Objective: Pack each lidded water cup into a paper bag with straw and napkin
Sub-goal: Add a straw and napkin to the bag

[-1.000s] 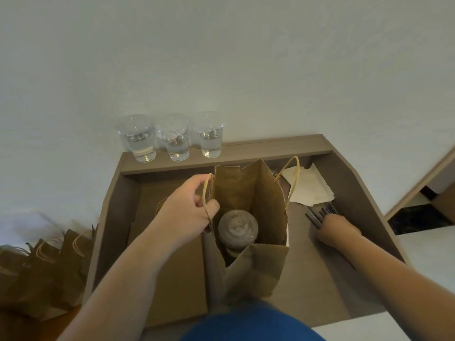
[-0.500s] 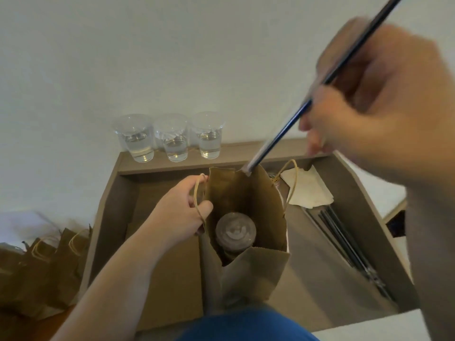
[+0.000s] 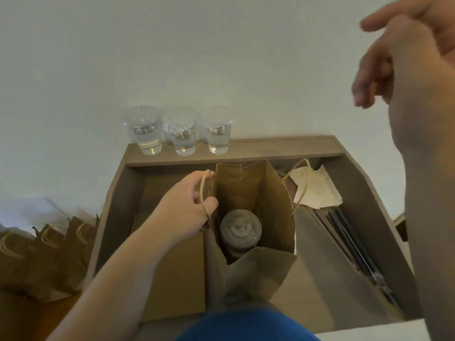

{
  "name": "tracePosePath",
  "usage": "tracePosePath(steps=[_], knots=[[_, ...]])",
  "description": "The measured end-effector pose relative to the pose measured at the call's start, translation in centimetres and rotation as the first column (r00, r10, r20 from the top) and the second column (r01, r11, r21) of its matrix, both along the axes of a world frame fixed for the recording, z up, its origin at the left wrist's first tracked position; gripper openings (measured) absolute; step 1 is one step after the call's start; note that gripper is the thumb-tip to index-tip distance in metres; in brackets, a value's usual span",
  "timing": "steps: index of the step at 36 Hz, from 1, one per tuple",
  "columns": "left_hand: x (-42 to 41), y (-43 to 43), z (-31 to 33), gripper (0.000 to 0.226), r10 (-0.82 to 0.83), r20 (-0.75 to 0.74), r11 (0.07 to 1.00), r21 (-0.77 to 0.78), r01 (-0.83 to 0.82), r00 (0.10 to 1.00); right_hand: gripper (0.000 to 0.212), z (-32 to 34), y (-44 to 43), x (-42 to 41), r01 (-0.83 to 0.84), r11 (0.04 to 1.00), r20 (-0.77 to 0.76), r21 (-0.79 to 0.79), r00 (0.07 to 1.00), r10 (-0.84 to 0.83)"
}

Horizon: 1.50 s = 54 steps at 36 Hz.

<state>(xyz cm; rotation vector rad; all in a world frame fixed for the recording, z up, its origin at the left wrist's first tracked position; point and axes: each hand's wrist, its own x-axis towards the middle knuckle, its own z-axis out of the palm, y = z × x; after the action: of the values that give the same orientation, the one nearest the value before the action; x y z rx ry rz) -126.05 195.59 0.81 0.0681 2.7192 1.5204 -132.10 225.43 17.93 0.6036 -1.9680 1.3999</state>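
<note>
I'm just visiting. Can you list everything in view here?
tray: one, grey-brown, centre
open bag: one, brown, standing mid-tray
lidded cup: one, clear, inside the open bag
water cups: three, clear, on the back ledge
napkins: pile, whitish, tray's far right
straws: bundle, dark, tray's right side
flat stack: one, brown, tray's left half
standing bags: several, brown, left of the tray
blue clothing: one patch, bottom edge
left hand: one, grips the open bag's handle
right hand: one, raised upper right, empty

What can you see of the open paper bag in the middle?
The bag is brown paper, standing upright in the tray with its mouth wide open. A cord handle loops from each side, and the left hand grips the left one. A lidded cup stands inside.
</note>
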Motion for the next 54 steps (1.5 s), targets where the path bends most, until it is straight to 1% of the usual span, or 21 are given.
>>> tracePosePath(steps=[2, 4, 6, 7, 10, 14, 17, 19, 22, 27, 31, 35, 37, 40, 42, 44, 45, 47, 50, 52, 54], knots=[[-0.1, 0.3, 0.0, 0.049, 0.001, 0.0, 1.0, -0.015, -0.001, 1.0, 0.026, -2.1, 1.5, -2.8, 0.049, 0.99, 0.058, -0.135, 0.997, -0.042], [-0.2, 0.5, -0.1, 0.05, 0.001, -0.008, 1.0, -0.025, -0.001, 1.0, 0.027, -6.3, 2.7, -5.8, 0.193, 0.978, 0.229, -0.076, 0.958, -0.171], [-0.1, 0.7, -0.2, 0.05, 0.012, -0.025, 1.0, -0.025, -0.013, 1.0, 0.025, -11.9, 4.1, -8.6, 0.271, 0.946, 0.453, 0.176, 0.831, -0.323], [-0.1, 0.7, -0.2, 0.051, 0.016, -0.032, 1.0, -0.026, -0.017, 0.999, 0.024, -14.9, 4.9, -9.5, 0.258, 0.905, 0.51, 0.339, 0.758, -0.408], [0.0, 0.5, -0.4, 0.05, 0.016, -0.049, 1.0, -0.024, -0.017, 0.999, 0.018, -22.9, 6.6, -10.4, 0.077, 0.729, 0.517, 0.68, 0.655, -0.551], [0.0, 0.5, -0.4, 0.051, 0.024, -0.043, 1.0, -0.015, -0.025, 0.999, 0.064, -28.4, 7.5, -10.6, -0.205, 0.566, 0.567, 0.798, 0.574, -0.591], [0.0, 0.6, -0.4, 0.05, 0.028, -0.034, 1.0, -0.005, -0.028, 0.999, 0.098, -30.1, 7.7, -10.6, -0.288, 0.554, 0.615, 0.781, 0.503, -0.607], [0.0, 0.8, -0.4, 0.05, 0.029, -0.037, 1.0, -0.005, -0.029, 0.999, 0.104, -30.9, 7.6, -10.5, -0.306, 0.543, 0.618, 0.782, 0.494, -0.612], [0.1, 0.9, -0.3, 0.05, 0.036, -0.041, 0.999, 0.002, -0.036, 0.999, 0.096, -31.5, 7.3, -10.5, -0.273, 0.507, 0.57, 0.818, 0.507, -0.647], [0.3, 1.1, -0.2, 0.05, 0.045, -0.049, 0.999, 0.017, -0.044, 0.998, 0.058, -31.9, 6.9, -11.2, -0.176, 0.464, 0.48, 0.868, 0.536, -0.695], [0.4, 0.9, -0.2, 0.051, 0.045, -0.053, 0.999, 0.004, -0.045, 0.998, 0.043, -31.9, 6.9, -12.0, -0.142, 0.511, 0.508, 0.848, 0.493, -0.706], [0.5, 0.9, -0.3, 0.051, 0.048, -0.059, 0.999, -0.005, -0.048, 0.997, 0.045, -30.7, 7.3, -12.6, -0.041, 0.645, 0.604, 0.763, 0.4, -0.689], [0.5, 0.8, -0.4, 0.051, 0.045, -0.054, 0.999, -0.007, -0.045, 0.998, 0.038, -29.2, 7.3, -12.1, 0.104, 0.726, 0.624, 0.679, 0.438, -0.647], [0.5, 0.6, -0.5, 0.051, 0.044, -0.045, 0.999, -0.01, -0.044, 0.998, 0.038, -24.3, 6.5, -11.0, 0.398, 0.79, 0.508, 0.467, 0.61, -0.608], [0.2, 0.5, -0.5, 0.05, 0.048, -0.04, 0.999, -0.015, -0.048, 0.998, 0.04, -18.7, 5.1, -9.7, 0.585, 0.785, 0.246, 0.204, 0.745, -0.62], [-0.1, 0.5, -0.6, 0.051, 0.057, -0.029, 0.998, -0.01, -0.058, 0.998, 0.039, -13.1, 3.5, -7.0, 0.565, 0.816, -0.101, -0.121, 0.811, -0.576], [-0.2, 0.5, -0.7, 0.051, 0.058, -0.021, 0.998, -0.003, -0.059, 0.998, 0.034, -11.0, 2.5, -5.0, 0.493, 0.858, -0.253, -0.144, 0.82, -0.514], [-0.2, 0.6, -0.8, 0.05, 0.053, -0.009, 0.999, 0.008, -0.053, 0.999, 0.022, -8.5, 0.2, -0.7, 0.269, 0.963, -0.443, 0.023, 0.866, -0.231], [-0.3, 0.8, -0.5, 0.051, 0.032, 0.01, 0.999, 0.015, -0.032, 0.999, 0.028, -5.5, -3.3, 4.7, -0.014, 0.958, -0.441, 0.287, 0.886, 0.146], [-0.5, 0.8, -0.2, 0.052, 0.027, 0.016, 1.0, -0.005, -0.027, 1.0, 0.028, -5.3, -4.6, 6.3, -0.077, 0.867, -0.283, 0.493, 0.928, 0.244], [-0.6, 0.7, -0.2, 0.052, 0.035, 0.01, 0.999, -0.023, -0.035, 0.999, 0.025, -5.9, -5.3, 6.5, -0.17, 0.672, 0.033, 0.721, 0.977, 0.211]])
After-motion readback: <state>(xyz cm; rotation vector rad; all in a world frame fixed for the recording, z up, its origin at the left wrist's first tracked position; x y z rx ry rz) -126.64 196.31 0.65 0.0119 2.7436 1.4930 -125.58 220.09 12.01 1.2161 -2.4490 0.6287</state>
